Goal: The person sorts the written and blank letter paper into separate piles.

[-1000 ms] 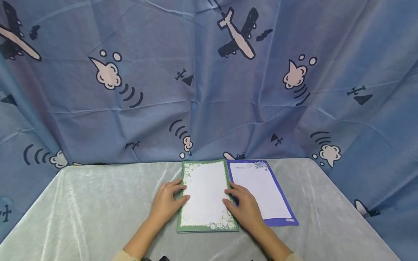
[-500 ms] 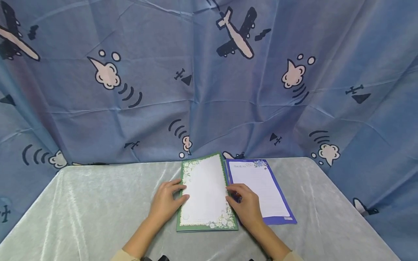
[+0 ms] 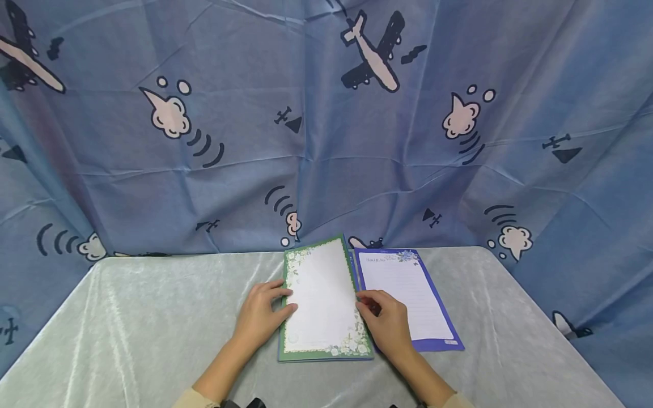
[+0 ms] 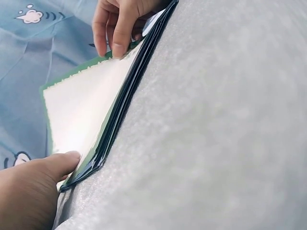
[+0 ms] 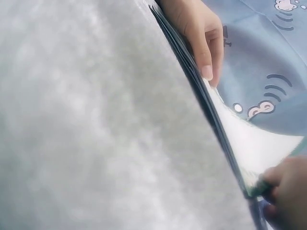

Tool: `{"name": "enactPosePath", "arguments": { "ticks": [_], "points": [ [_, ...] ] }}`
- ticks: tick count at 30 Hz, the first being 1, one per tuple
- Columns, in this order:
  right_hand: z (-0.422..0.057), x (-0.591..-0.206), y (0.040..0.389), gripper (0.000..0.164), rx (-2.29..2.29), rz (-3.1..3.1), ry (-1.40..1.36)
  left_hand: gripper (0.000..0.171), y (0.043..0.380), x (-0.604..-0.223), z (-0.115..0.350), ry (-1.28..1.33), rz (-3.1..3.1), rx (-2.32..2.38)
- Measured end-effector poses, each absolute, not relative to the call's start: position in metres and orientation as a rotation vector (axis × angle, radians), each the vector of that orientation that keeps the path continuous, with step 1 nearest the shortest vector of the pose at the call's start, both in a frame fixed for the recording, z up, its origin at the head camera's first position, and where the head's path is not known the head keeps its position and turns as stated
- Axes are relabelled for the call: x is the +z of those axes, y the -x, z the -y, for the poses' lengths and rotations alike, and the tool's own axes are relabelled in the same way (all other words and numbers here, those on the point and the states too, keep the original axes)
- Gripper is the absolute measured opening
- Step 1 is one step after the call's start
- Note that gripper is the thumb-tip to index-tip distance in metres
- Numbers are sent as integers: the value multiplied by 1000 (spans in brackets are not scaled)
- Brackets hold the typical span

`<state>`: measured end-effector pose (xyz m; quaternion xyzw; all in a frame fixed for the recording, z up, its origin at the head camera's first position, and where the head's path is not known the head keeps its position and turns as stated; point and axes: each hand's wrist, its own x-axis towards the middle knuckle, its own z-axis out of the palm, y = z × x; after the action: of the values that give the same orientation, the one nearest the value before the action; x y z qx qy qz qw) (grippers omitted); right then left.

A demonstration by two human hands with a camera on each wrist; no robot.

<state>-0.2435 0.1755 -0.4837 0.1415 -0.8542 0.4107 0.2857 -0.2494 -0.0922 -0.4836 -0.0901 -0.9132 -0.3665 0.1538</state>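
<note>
A stack of bordered paper sheets lies at the middle of the table, its layered dark edges (image 4: 125, 103) showing in the left wrist view. The top sheet (image 3: 321, 300) is white with a green floral border. My right hand (image 3: 388, 323) pinches its right edge between thumb and fingers, and that side is raised and bowed, its far right corner highest. On the left edge rests my left hand (image 3: 261, 317), thumb and fingertips on the sheet. To the right, partly behind my right hand, lies a purple-bordered sheet (image 3: 413, 300) with blue flowers at its top.
A pale velvety cloth (image 3: 168, 317) covers the table. Behind it hangs a blue curtain (image 3: 245, 141) printed with planes and clouds. A thin dark-and-tan object (image 3: 143, 254) lies along the table's back edge at the left.
My right hand's fingers have curled in to pinch the top sheet's right edge. That side has risen off the stack, uncovering a blue-purple edge beneath. The left hand has stayed put.
</note>
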Motion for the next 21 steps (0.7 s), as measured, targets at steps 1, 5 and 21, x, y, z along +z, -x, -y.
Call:
{"name": "enactPosePath", "arguments": {
  "ticks": [1, 5, 21],
  "points": [
    [-176, -484, 243, 21, 1098, 2280, -380, 29, 249, -483, 92, 259, 2618, -1051],
    [-176, -484, 243, 19, 1102, 2273, -377, 29, 250, -483, 92, 259, 2622, -1040],
    [-176, -482, 243, 23, 1119, 2247, -344, 29, 250, -485, 93, 293, 2624, -1008]
  ]
}}
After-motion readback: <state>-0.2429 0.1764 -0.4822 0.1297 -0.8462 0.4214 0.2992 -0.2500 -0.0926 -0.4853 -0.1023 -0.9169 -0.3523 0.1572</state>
